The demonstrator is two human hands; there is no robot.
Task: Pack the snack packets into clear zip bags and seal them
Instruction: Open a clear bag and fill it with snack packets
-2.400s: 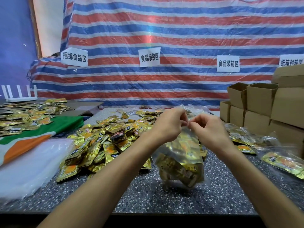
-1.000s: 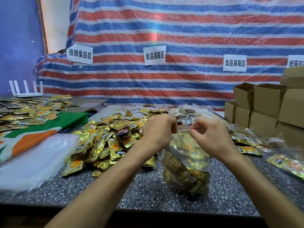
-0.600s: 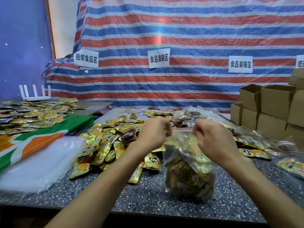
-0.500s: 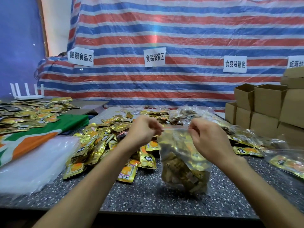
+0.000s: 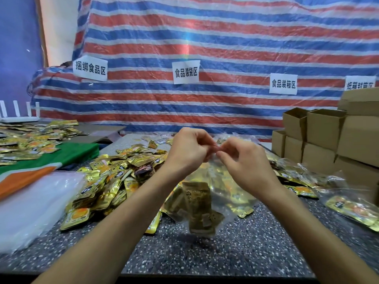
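Left hand (image 5: 188, 152) and right hand (image 5: 246, 163) pinch atop the clear zip bag (image 5: 227, 187), bulging with gold packets (image 5: 198, 199).

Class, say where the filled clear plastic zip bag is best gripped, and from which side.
Probably pinch the clear plastic zip bag by its top strip, from above, as left hand and right hand do: gold snack packets sag low, leaving it thin.

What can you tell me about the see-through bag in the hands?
The clear zip bag is thin, crinkly plastic, hanging upright and bulging with gold snack packets. The left hand and right hand pinch its top edge close together. Its bottom hangs just over the speckled table, blurred; contact is unclear.
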